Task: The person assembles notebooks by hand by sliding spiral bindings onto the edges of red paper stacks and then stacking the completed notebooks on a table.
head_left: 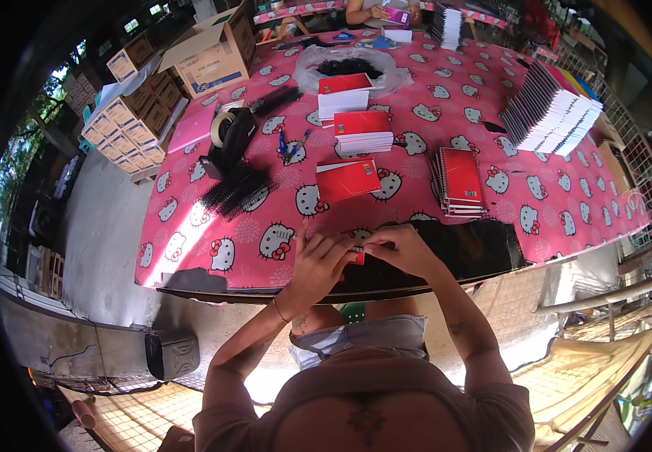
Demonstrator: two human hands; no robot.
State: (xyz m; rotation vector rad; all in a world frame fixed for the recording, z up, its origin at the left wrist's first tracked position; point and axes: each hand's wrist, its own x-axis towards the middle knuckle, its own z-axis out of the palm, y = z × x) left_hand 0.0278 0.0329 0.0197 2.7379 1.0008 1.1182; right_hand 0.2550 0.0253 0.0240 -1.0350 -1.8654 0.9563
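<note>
– Shirt (371, 369) nearest the lens, grey shorts (400, 331) past it, then worktop (247, 264). Status of the hands?

– Left hand (320, 258): fingers bent, closed on a red notebook (359, 257). Right hand (401, 248): thumb and fingers pinched narrow at its right edge. Notebook mostly hidden by fingers, exact contact too small to read.

– Where's it sitting?

– Between the hands, at the near edge of the worktop, over the left part of a black patch (465, 248).

– Around it?

– Straight ahead: loose red cover (347, 181), slightly skewed, then two red-topped paper stacks (362, 129) in line. Right: pile of spiral-bound red notebooks (461, 179); farther right, tall notebook stack (552, 109), leaning.

– Left side?

– Black binding coils (239, 190) in a loose heap, tape dispenser (234, 139) just behind, blue-handled pliers (291, 151) right of that. Open carton (217, 60) at far left corner.

– Far end?

– Clear plastic bag (307, 71) around something black. Beyond, a co-worker's hand (378, 12) on a purple notebook (396, 16).
</note>
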